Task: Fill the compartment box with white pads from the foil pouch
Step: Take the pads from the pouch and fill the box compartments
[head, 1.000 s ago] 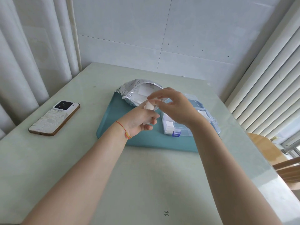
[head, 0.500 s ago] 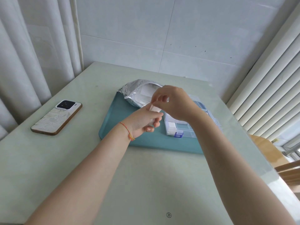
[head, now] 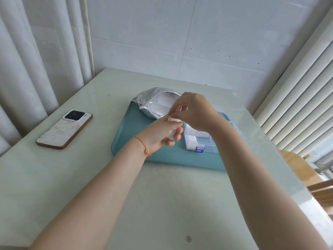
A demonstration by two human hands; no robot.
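Spanning most of the frame, the pale green worktop (head: 75, 177) carries all items. Curtains (head: 36, 60) hang at upper left, a tiled wall (head: 180, 33) fills the top centre, and slatted blinds (head: 297, 96) run down the right edge. A wooden chair (head: 302, 170) shows at the right edge, beside the worktop.

A teal tray (head: 133, 134) lies at frame centre on the worktop. On its upper part rests the foil pouch (head: 153, 96), mouth open toward the viewer, with white pads visible inside. On the tray's right part sits the clear compartment box (head: 201, 143), with a blue latch (head: 199, 149) at its near edge. White pads fill at least two near-left compartments; the rest of the box is hidden behind the right forearm.

A phone (head: 64, 130) lies face down at left of the tray, well apart from it.

The left hand (head: 158, 136) is held over the tray centre, just left of the box, fingers curled round a stack of white pads (head: 172, 134). A red cord bracelet (head: 144, 147) circles the left wrist.

The right hand (head: 194, 110) is positioned just above the left hand, between pouch and box. Its thumb and forefinger pinch the top edge of the pad stack; the remaining fingers are bent loosely.
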